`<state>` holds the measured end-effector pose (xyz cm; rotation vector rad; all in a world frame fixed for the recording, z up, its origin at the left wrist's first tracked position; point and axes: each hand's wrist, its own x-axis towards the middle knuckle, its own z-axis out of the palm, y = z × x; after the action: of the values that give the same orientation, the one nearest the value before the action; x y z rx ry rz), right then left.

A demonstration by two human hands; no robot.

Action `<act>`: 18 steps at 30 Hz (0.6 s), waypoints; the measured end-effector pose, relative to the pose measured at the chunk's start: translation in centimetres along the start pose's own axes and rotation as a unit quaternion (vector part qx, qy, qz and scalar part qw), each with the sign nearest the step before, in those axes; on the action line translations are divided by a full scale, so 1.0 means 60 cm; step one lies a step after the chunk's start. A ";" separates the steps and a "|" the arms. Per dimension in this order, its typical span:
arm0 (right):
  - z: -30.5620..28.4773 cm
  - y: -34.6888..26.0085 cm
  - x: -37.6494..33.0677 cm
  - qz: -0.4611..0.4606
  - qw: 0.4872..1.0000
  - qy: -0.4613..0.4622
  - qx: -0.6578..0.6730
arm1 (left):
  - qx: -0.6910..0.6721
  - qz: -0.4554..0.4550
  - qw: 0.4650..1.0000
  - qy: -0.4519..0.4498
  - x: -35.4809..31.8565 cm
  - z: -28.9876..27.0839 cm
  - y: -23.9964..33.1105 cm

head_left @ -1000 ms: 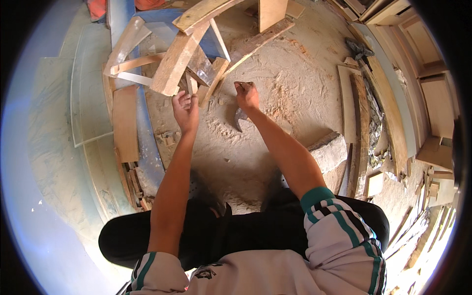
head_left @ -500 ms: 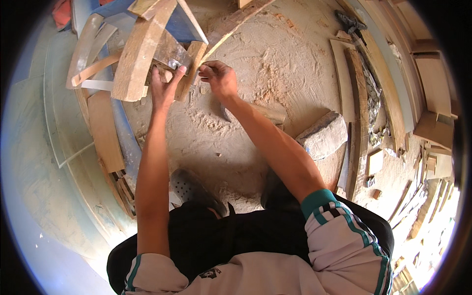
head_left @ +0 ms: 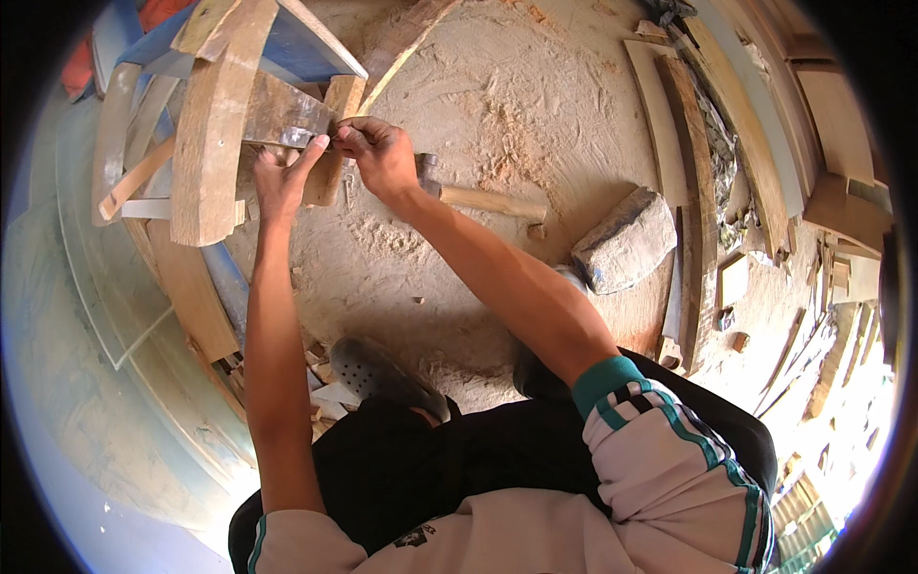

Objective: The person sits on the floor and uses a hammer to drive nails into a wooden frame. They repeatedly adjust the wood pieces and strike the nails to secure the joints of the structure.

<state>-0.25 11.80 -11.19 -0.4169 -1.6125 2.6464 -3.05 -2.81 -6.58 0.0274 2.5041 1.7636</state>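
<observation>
My left hand grips the lower edge of a dusty brown board in a wooden frame, its thumb pointing toward the board's right end. Close by that thumb, my right hand has thumb and fingers pinched together; what they hold, if anything, is too small to make out. A narrow wooden block stands upright at the board's right end, partly behind my right fingers. Left of my left hand rises a thick wooden beam of the same frame. Beyond my right wrist a hammer lies on the ground.
A rough grey stone block sits on the sandy floor at right. Long planks and scrap wood line the right side. Glass-like panels stand at left. A grey clog shows by my knees.
My right hand has moved left, its fingertips now meeting near my left thumb. The view has shifted, so the frame appears farther left and more of the hammer shows.
</observation>
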 end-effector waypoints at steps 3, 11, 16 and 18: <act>-0.006 0.006 0.005 -0.046 0.995 0.018 -0.087 | 0.004 0.005 1.000 -0.018 0.000 0.004 0.006; -0.014 -0.050 -0.020 -0.105 0.932 0.008 -0.346 | 0.058 -0.035 0.996 -0.066 0.003 -0.021 -0.009; -0.032 -0.047 -0.021 -0.127 0.902 -0.047 -0.409 | 0.096 -0.047 0.987 -0.121 0.013 -0.034 0.006; -0.030 -0.046 -0.018 -0.130 0.896 -0.055 -0.420 | 0.111 -0.083 0.975 -0.174 0.027 -0.055 0.013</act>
<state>0.85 14.49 -9.34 -0.0270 -2.5727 1.6889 -4.93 -5.56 -4.84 0.1233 2.3533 1.2830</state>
